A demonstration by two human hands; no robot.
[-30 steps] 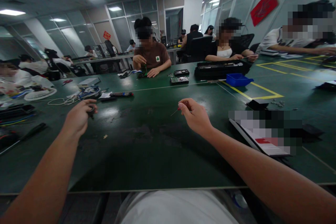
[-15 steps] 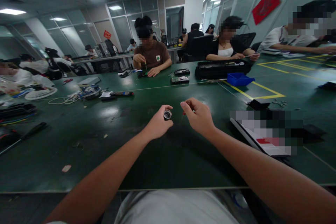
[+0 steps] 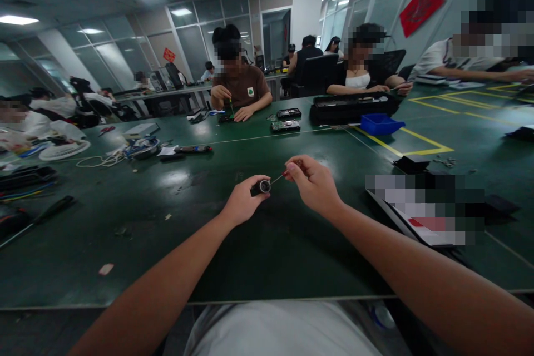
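A small dark cylinder (image 3: 264,186) with a silvery rim is pinched between the thumb and fingers of my left hand (image 3: 242,201). Its open round end faces right and toward me. Closed in a pinch, my right hand (image 3: 312,182) holds a slim screwdriver (image 3: 277,179) with a thin metal shaft and a bit of red at the fingertips. The shaft points left and down, its tip at or very near the cylinder's rim; I cannot tell whether they touch. Most of the screwdriver's handle is hidden by my fingers. Both hands are above the green table (image 3: 267,267).
A pixelated white-and-red item (image 3: 417,211) lies to the right. Beyond are a blue tray (image 3: 380,124), a long black housing (image 3: 354,109) and hard drives (image 3: 286,126). Left lie a black-handled screwdriver (image 3: 58,208) and tangled cables (image 3: 109,159). A co-worker (image 3: 246,86) sits opposite.
The cylinder has tilted in my left hand, which has shifted slightly left, showing more of its dark side. The screwdriver's shaft has swung from pointing down to pointing toward the cylinder.
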